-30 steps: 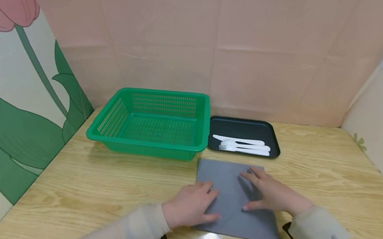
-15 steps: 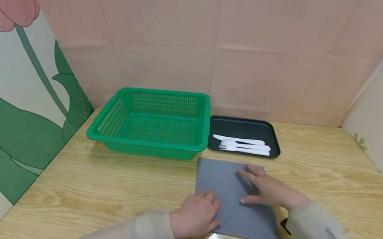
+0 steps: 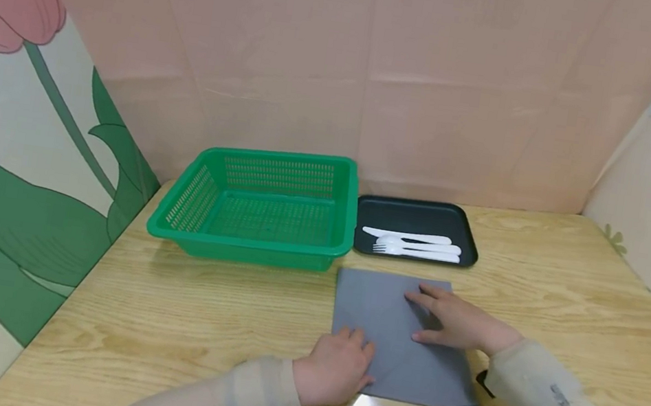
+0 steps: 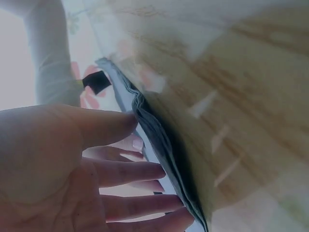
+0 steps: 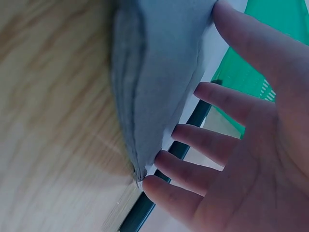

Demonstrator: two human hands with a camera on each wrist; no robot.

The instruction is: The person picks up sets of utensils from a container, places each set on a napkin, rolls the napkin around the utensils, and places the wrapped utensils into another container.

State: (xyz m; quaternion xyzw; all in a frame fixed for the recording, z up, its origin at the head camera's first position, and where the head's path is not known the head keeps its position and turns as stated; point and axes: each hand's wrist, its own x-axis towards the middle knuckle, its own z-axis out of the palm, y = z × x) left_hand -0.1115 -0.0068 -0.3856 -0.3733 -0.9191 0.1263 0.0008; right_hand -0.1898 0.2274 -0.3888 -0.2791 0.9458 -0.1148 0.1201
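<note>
A grey cloth [image 3: 386,350], folded into a flat square, lies on the wooden table. Its stacked layers show along the edge in both wrist views. My left hand [image 3: 335,369] rests on the cloth's left side near the front corner. In the left wrist view, that hand's fingers [image 4: 130,173] extend to the layered edge and hold nothing. On the upper right part of the cloth, my right hand [image 3: 458,322] lies with its fingers spread. The right wrist view shows these fingertips [image 5: 166,157] touching the cloth's surface, with the thumb apart.
Behind the cloth to the left stands a green plastic basket [image 3: 260,245]. Beside it is a black tray [image 3: 405,211] bearing a white knife [image 3: 408,237], a white spoon [image 3: 431,248] and a white fork [image 3: 418,253]. A pink-covered wall [image 3: 367,84] rises at the table's back edge.
My left hand has moved slightly right and toward the front, its fingers drawing closer together. My right hand has shifted a little to the left. The cloth stays in place.
</note>
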